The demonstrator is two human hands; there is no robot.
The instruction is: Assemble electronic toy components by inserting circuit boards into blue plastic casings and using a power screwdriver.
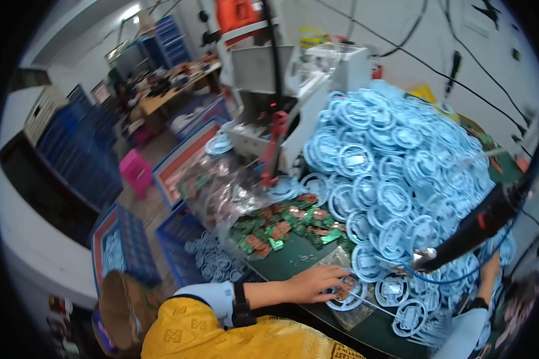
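My left hand (310, 286) reaches in from the lower left, thumb and fingers closed on the rim of a light blue round plastic part (353, 304). In that part lies a small copper-brown circuit board (345, 289), beside my fingertips. A thin pale strand (374, 306) runs from there toward the right. My right hand (490, 274) is at the far right, by the edge of a large heap of similar blue parts (395, 161). Its fingers are hidden behind a thick black tube-shaped tool (476, 230) with a metal tip and a blue cable.
Green and copper circuit boards (287, 227) lie beyond my left hand, beside a clear plastic bag (221, 185). A white machine (335, 78) stands behind. Blue crates (132, 245) and a pink stool (136, 172) are on the floor to the left.
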